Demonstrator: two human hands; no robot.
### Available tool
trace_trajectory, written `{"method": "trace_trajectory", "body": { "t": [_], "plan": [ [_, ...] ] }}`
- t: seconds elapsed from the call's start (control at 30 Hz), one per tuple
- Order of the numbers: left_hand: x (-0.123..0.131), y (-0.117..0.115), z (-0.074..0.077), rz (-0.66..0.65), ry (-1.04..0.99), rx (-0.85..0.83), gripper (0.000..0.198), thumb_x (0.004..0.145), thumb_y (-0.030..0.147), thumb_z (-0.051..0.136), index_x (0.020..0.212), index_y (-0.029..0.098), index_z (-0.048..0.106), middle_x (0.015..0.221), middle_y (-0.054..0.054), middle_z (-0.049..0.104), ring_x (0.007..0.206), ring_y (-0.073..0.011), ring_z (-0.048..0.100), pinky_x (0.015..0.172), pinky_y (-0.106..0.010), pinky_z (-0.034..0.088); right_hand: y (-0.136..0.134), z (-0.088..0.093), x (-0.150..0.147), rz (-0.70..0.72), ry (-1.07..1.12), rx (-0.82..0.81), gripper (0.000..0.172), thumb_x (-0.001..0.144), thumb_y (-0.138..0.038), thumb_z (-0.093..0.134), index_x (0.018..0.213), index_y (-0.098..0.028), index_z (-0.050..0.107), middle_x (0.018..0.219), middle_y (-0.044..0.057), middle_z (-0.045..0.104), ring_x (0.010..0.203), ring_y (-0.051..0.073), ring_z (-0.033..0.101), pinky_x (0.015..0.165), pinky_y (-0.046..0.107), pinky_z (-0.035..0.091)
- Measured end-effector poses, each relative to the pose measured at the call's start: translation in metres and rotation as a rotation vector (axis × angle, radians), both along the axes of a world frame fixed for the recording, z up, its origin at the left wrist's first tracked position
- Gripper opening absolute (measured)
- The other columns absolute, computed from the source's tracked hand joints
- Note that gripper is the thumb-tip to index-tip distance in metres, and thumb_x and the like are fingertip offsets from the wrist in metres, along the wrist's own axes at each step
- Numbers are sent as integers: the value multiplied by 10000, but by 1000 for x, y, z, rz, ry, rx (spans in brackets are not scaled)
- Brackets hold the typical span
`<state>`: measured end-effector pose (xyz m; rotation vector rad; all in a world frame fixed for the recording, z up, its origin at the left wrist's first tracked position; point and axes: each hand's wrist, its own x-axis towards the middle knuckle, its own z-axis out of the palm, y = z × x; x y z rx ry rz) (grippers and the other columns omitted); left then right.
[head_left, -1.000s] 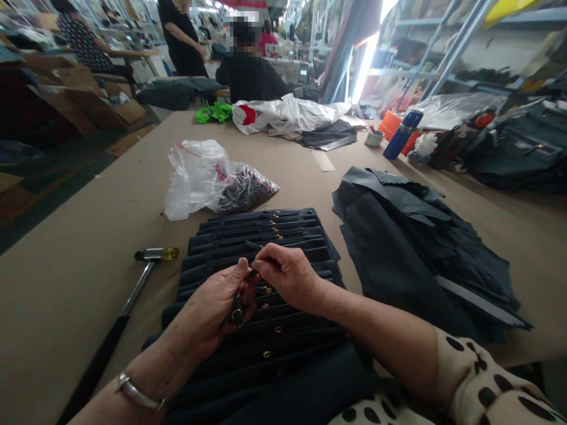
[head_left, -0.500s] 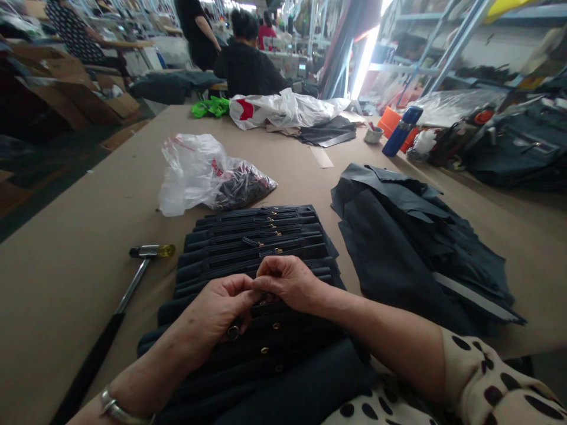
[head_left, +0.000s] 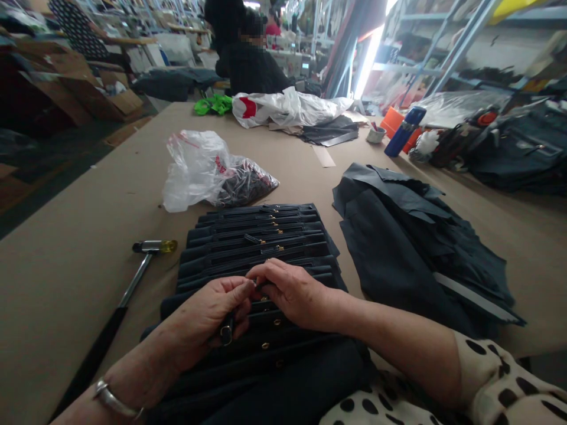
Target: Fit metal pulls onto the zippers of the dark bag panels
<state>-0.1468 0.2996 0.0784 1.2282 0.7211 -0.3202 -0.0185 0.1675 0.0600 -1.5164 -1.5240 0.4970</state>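
Observation:
Over a row of overlapping dark zippered pieces [head_left: 252, 254], both hands meet with their fingertips together. My left hand [head_left: 221, 310] pinches at a tiny object too small to name. Its lower fingers curl round a short black piece with a metal-rimmed end [head_left: 227, 333]. My right hand [head_left: 290, 292] is closed, thumb and forefinger at the same spot, and its fingers hide most of what lies between. Gold-coloured zipper pulls [head_left: 263, 241] show on the far pieces. Nearer me, small gold fittings [head_left: 265, 345] sit on the dark material.
Left of the pieces lies a mallet [head_left: 133, 283] with a yellow-and-black head. Behind is a clear plastic bag [head_left: 195, 171] with dark contents. A pile of dark cut panels [head_left: 407, 248] spreads on the right. A blue bottle [head_left: 405, 131] and a small cup [head_left: 375, 136] stand farther back.
My right hand has shifted slightly left and its fingers have closed over the fingertips of my left hand. The left hand has turned, showing more of the black piece.

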Motion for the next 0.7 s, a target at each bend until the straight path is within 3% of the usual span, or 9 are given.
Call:
{"method": "trace_trajectory", "body": {
  "t": [0.13, 0.23, 0.37, 0.5, 0.6, 0.7],
  "plan": [
    [-1, 0, 4, -71, 27, 41, 335, 751, 510, 577, 806, 182, 536, 473, 63, 455, 376, -50, 361, 340, -151, 159, -4, -1, -3, 46, -77, -20, 331, 856, -70, 397, 1161, -179, 467, 1052, 60, 576, 979, 128, 537, 848, 260, 435],
    [0, 3, 7, -104, 76, 163, 339, 722, 513, 588, 804, 186, 550, 450, 49, 489, 370, -61, 355, 353, -162, 174, -5, 3, 1, 0, -106, -120, 238, 855, -165, 482, 1085, -177, 541, 1006, 56, 614, 906, 137, 570, 793, 255, 442],
    [6, 8, 7, -206, 65, 505, 244, 687, 428, 592, 669, 187, 564, 421, 69, 432, 386, -79, 375, 396, -193, 267, -4, 4, 8, -26, -130, -328, 165, 852, -271, 518, 923, -192, 644, 842, 19, 666, 764, 125, 599, 707, 229, 423],
    [13, 10, 6, -387, -27, 867, 198, 711, 351, 536, 617, 191, 604, 508, 44, 522, 502, -105, 456, 496, -217, 327, 0, -2, 9, -82, -196, -420, 205, 840, -340, 521, 873, -205, 672, 760, 9, 667, 694, 122, 583, 636, 228, 380],
    [15, 10, 7, -431, -42, 926, 197, 715, 339, 516, 621, 197, 615, 541, 39, 553, 536, -116, 476, 527, -227, 336, 4, -5, 7, -113, -238, -444, 221, 813, -388, 539, 834, -219, 680, 701, -2, 651, 645, 122, 560, 578, 231, 340],
    [14, 11, 7, -434, -30, 927, 212, 722, 360, 507, 634, 200, 614, 538, 42, 552, 530, -120, 474, 529, -232, 333, 6, -6, 8, -107, -256, -456, 168, 783, -282, 545, 865, -238, 684, 741, -6, 668, 683, 132, 577, 606, 237, 351]
  ]
}}
